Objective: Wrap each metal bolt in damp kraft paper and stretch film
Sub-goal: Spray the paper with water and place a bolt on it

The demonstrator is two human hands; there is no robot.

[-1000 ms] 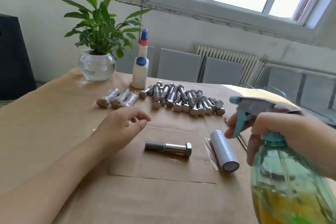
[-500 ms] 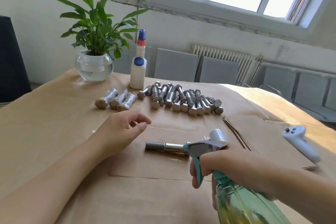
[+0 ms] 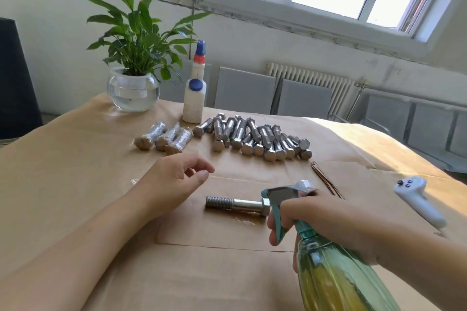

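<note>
**Spray bottle held over a bolt on kraft paper**

Brown kraft paper is spread over the whole table point(image 3: 63, 171), and a window is seen above a radiator on the far wall. On a separate kraft sheet point(image 3: 202, 230) laid near the front edge, a single bolt point(image 3: 235, 204) is placed lying flat, its threaded end pointing left and its hex head to the right. A small wet patch is visible on the sheet just beneath the bolt head.

The right hand point(image 3: 336, 219) is wrapped around the neck of a green spray bottle point(image 3: 336, 278), with fingers curled on the teal trigger; the nozzle is held just beside the bolt head. The left hand point(image 3: 174, 184) is rested on the paper to the left of the bolt, apart from it, with fingers loosely curled and nothing held.

Farther back, a pile of bare bolts point(image 3: 257, 139) is laid in a row, and three wrapped bolts point(image 3: 164, 137) are set just to its left. A white bottle point(image 3: 194, 93) with a blue cap is stood behind them, and a potted plant point(image 3: 134, 68) in a glass bowl is placed to the left. A white controller point(image 3: 419, 199) is laid on the paper at the right, and a thin stack of paper sheets point(image 3: 326, 179) is seen edge-on between it and the bolt
</note>
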